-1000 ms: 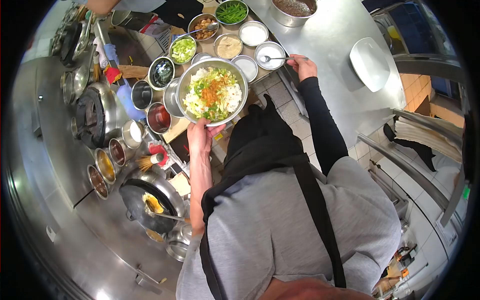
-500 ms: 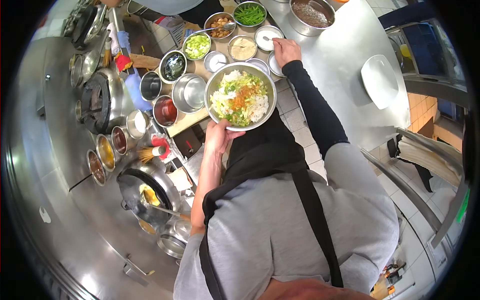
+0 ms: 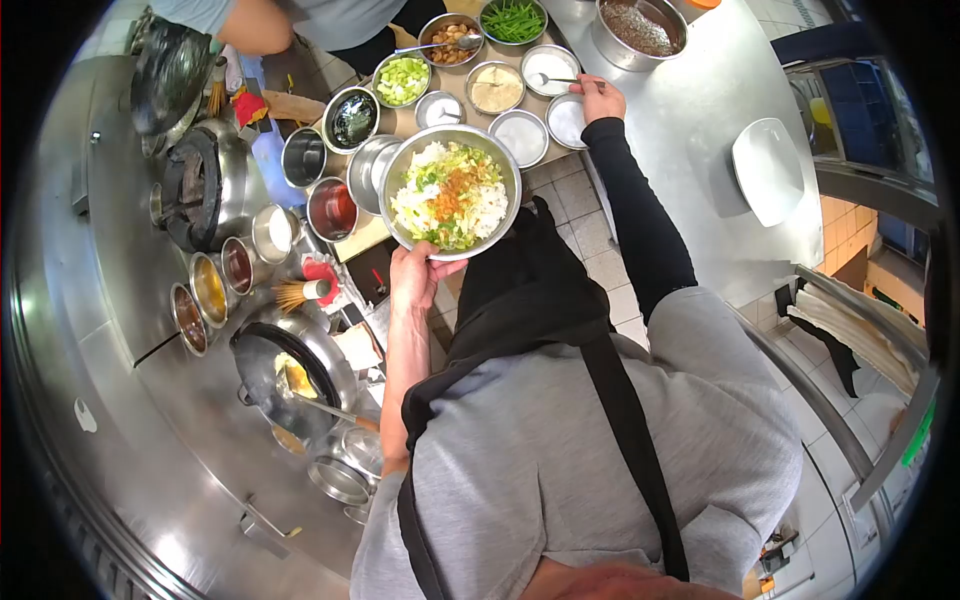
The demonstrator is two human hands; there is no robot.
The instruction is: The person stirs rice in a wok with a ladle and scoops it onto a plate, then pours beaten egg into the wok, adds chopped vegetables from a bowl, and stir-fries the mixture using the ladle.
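Observation:
In my left hand (image 3: 422, 272) is the rim of a wide metal mixing bowl (image 3: 513, 203), thumb over the edge. Inside it are white rice (image 3: 488, 208), chopped pale-green vegetable pieces and an orange-brown seasoning (image 3: 455, 190). My right hand (image 3: 600, 100) is closed around the handle of a spoon (image 3: 563, 79), whose tip rests in a small bowl of white powder (image 3: 548, 62). Two more small bowls with white contents, a nearer one (image 3: 520, 138) and one under my right hand (image 3: 566, 122), are close by.
Bowls of green beans (image 3: 513, 22), chopped greens (image 3: 403, 80) and pale powder (image 3: 496, 88) stand ahead. On the left, a wok (image 3: 255, 385) holds egg (image 3: 298, 378) and a ladle. Another person's arm (image 3: 255, 25) is at upper left. A white plate (image 3: 768, 170) lies right.
The mixing bowl and my left hand have shifted left, uncovering a small white-filled bowl. My right hand still has the spoon at the powder. The other person's arm and a dark wok appear at upper left.

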